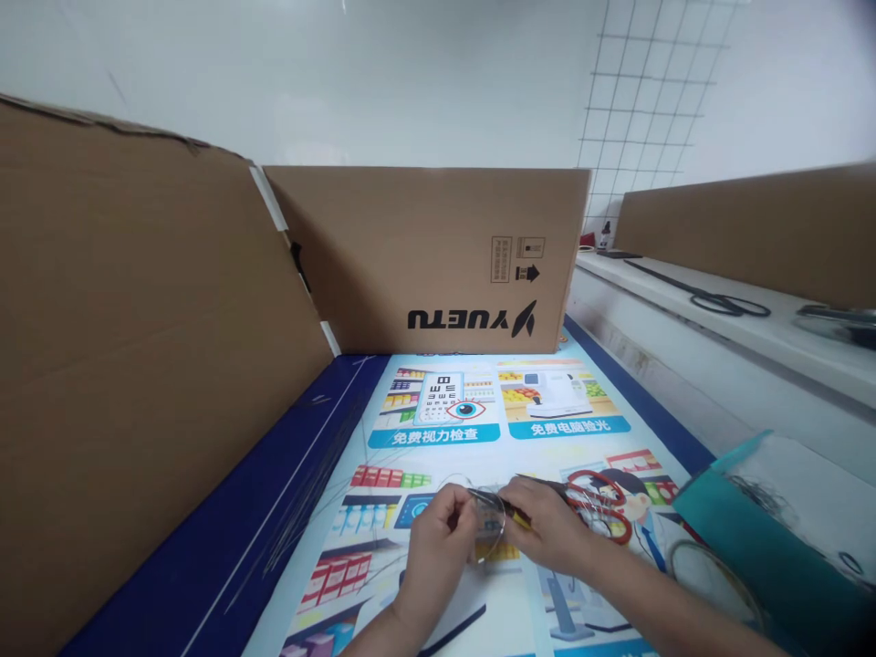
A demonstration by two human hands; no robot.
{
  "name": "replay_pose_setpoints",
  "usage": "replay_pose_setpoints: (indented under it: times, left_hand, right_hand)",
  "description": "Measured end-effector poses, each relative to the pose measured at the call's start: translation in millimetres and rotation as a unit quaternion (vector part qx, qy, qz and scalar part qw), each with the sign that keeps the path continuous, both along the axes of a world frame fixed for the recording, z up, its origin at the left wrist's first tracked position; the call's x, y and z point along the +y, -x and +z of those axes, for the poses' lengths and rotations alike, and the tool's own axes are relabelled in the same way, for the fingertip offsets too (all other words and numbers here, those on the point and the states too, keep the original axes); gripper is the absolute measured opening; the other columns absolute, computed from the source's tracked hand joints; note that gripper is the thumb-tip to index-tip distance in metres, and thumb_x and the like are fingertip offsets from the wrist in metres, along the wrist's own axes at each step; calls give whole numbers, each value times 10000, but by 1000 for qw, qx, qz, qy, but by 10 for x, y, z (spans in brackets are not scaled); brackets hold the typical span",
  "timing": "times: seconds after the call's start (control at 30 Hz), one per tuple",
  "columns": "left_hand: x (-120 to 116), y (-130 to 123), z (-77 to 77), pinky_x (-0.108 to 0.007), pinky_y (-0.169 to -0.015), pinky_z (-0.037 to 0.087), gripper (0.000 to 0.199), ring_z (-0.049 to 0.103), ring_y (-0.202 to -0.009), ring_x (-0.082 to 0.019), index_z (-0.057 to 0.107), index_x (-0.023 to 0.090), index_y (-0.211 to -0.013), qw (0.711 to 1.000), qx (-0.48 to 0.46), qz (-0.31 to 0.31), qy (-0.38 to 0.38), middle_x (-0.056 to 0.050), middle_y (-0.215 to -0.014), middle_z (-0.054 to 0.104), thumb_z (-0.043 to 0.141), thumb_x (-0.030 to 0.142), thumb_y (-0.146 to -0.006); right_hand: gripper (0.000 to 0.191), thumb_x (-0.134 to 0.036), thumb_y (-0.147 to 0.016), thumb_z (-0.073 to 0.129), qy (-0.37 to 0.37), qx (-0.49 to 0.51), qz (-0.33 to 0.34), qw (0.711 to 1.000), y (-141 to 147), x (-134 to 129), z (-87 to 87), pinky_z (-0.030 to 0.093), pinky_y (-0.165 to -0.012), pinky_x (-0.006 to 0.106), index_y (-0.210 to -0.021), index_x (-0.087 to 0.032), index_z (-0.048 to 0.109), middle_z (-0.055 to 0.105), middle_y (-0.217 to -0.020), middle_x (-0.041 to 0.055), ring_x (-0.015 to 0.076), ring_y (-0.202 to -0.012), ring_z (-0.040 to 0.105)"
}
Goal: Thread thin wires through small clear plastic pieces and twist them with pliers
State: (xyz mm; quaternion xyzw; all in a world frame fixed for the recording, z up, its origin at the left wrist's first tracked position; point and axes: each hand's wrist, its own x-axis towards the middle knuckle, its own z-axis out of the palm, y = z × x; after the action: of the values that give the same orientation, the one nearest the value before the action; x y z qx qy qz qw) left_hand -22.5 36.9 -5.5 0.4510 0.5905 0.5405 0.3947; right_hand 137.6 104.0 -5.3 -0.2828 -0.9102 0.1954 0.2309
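- head view: the left hand point(443, 529) pinched thin wire point(504, 525) beside the tips of the pliers point(491, 499).
- the right hand point(546, 520) was closed around the pliers, above the illustrated worktop point(438, 454).
- red-handled scissors point(578, 496) appeared just beside the right hand; contact could not be told.

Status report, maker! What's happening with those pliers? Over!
Right grip closed on yellow-and-black-handled pliers. Left grip pinched at the pliers' tip; thin silver wire loop between the two. Red-handled scissors close beside right grip.
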Motion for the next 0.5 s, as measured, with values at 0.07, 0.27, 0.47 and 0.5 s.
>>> replay_pose_setpoints:
  times: [0.07, 0.27, 0.47, 0.5]
  left_hand:
    - [-7, -8, 0, -203, -420, 355, 180, 433, -381, -100, 496, 204, -640, 1000, -5, 1, 2, 64, -447, 473, 522, 338, -757]
    - [-9, -17, -15, -198, -430, 354, 177, 419, -388, -96, 459, 208, -644, 1000, 0, -10, 10, 80, -437, 437, 493, 304, -789]
    - [-2, -10, -47, -201, -447, 362, 164, 434, -398, -98, 455, 207, -661, 1000, 4, -12, 14, 81, -443, 447, 491, 294, -795]
    - [-2, -10, -50, -201, -447, 361, 165, 432, -397, -97, 456, 207, -659, 1000, 3, -12, 13, 82, -443, 444, 492, 294, -794]
  right_hand:
    - [37, -164, -799, 498, -6, 0, 1, 1000, -5, 1, 1, 380, -630, 257, -803, -184, 529, 555, -757, 26, 158, -717, 503]
    - [98, -170, -796, 504, -7, -8, 3, 1000, -19, 21, -43, 396, -654, 265, -880, -181, 553, 570, -796, 35, 164, -745, 513]
    - [110, -170, -787, 511, -13, -11, 2, 1000, -19, 44, -91, 400, -670, 272, -889, -178, 551, 569, -797, 35, 167, -754, 514]
    - [113, -168, -788, 509, -15, -11, 3, 1000, -18, 43, -90, 399, -668, 272, -893, -178, 550, 570, -798, 35, 167, -752, 513]
